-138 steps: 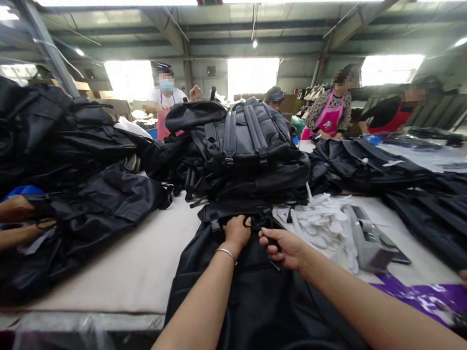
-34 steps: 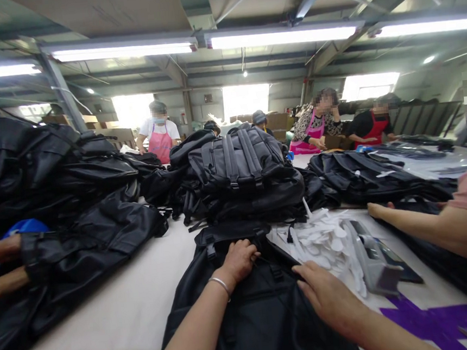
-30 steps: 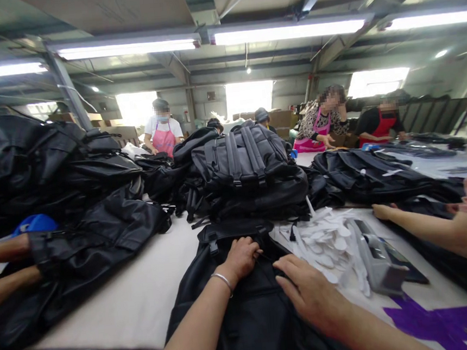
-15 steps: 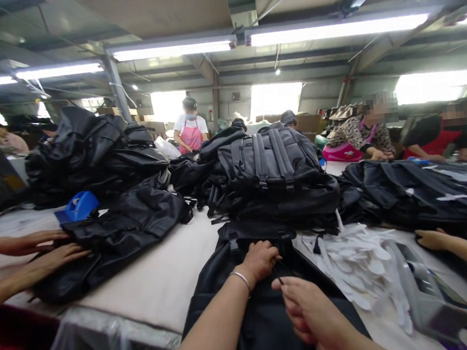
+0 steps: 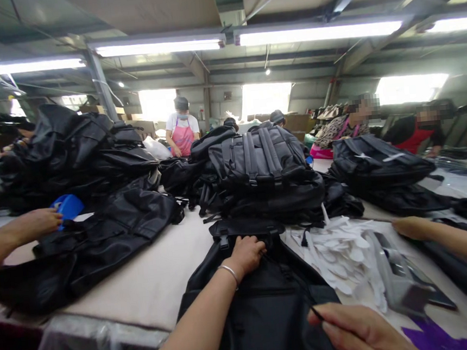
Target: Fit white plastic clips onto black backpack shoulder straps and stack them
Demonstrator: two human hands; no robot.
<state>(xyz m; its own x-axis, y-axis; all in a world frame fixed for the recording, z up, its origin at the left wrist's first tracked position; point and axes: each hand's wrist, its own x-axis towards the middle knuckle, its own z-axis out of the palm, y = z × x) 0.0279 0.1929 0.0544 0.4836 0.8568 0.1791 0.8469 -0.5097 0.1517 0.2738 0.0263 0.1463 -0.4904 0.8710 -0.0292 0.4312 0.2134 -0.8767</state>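
A black backpack (image 5: 265, 308) lies in front of me on the white table, its top pointing away. My left hand (image 5: 247, 254), with a silver bangle at the wrist, is closed at the upper part of the bag, just below the top flap; what exactly its fingers grip is partly hidden. Lower right, over the bag's side, my right hand (image 5: 353, 328) pinches the end of a thin black cord (image 5: 317, 313) between thumb and forefinger. The cord runs up toward my left hand and is hard to follow against the dark fabric.
White strips (image 5: 350, 252) lie right of the bag, beside a grey tape dispenser (image 5: 407, 290). Backpacks are heaped ahead (image 5: 265, 167) and left (image 5: 71, 151). A co-worker's hand (image 5: 37, 225) touches a blue tape dispenser (image 5: 70, 205); another co-worker's hand (image 5: 412, 228) is at right.
My right hand has drawn the cord down and to the right, away from my left hand, which stays on the bag. The left co-worker's hand has moved to the blue dispenser.
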